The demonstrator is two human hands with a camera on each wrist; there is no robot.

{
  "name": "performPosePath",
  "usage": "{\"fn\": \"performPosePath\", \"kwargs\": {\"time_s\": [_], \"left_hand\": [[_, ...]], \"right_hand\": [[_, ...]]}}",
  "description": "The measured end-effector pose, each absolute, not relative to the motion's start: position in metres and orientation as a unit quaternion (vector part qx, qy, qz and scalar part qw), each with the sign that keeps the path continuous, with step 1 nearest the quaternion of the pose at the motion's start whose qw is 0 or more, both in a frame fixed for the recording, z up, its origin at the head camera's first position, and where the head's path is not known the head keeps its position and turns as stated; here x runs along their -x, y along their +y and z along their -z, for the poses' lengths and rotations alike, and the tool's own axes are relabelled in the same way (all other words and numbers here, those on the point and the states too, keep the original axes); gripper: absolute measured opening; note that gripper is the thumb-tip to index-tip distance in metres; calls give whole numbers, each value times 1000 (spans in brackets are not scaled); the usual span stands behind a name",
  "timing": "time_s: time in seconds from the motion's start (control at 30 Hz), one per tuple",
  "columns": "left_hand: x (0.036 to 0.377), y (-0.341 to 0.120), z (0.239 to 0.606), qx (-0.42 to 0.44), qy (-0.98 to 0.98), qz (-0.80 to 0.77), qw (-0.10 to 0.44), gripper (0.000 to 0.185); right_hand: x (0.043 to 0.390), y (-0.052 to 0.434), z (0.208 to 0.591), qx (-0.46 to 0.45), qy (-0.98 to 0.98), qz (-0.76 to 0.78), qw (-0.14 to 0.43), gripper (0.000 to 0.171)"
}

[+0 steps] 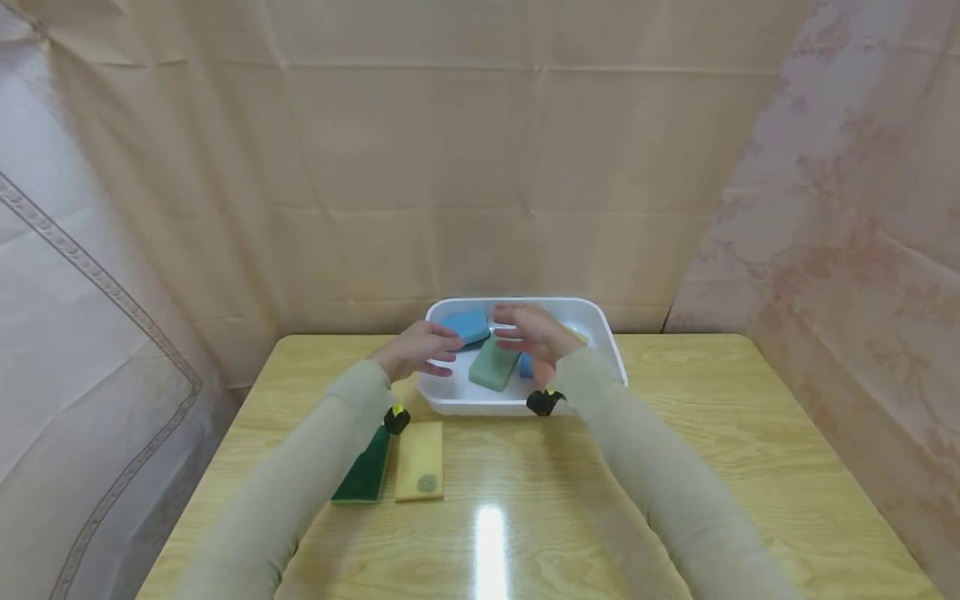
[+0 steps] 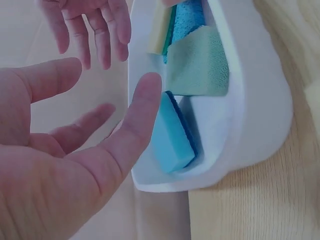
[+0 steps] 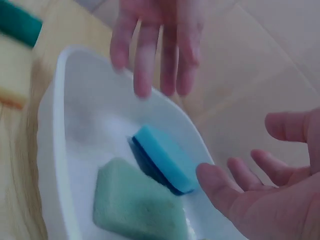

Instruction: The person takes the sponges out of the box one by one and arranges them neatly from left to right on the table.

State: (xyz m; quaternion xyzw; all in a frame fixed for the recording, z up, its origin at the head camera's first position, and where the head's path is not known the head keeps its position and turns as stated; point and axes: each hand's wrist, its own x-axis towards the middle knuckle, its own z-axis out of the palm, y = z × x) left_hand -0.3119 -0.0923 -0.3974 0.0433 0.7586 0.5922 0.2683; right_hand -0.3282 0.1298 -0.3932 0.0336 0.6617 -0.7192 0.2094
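Over the left rim of a white tub [image 1: 472,408] hovers my left hand [image 1: 420,346], fingers spread and holding nothing. Above the tub's right half is my right hand [image 1: 534,333], its fingers loosely extended and likewise holding nothing. Inside the tub lie a light blue sponge [image 2: 172,135] with a dark underside, a pale green sponge [image 3: 135,200], a second blue sponge [image 2: 187,20] and a cream sponge with a green layer [image 2: 161,30]. The right hand partly hides the last two in the head view.
On the table [image 1: 540,508], before the tub, lie a yellow sponge [image 1: 420,458] with a round grey spot and a dark green scouring pad [image 1: 365,471], partly behind the left sleeve. A beige curtain [image 1: 480,167] hangs right behind the tub.
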Motion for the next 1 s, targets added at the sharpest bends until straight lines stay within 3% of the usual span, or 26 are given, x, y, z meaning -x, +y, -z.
{"fn": "performPosePath", "kwargs": {"time_s": [0.47, 0.7, 1.0], "left_hand": [[343, -70, 409, 34, 741, -621, 253, 69], [354, -68, 424, 85, 729, -639, 232, 74], [357, -69, 430, 109, 744, -623, 214, 74]], "right_hand": [[354, 114, 425, -86, 635, 752, 157, 51], [364, 106, 445, -147, 527, 827, 134, 50], [364, 100, 458, -95, 515, 845, 105, 52]]}}
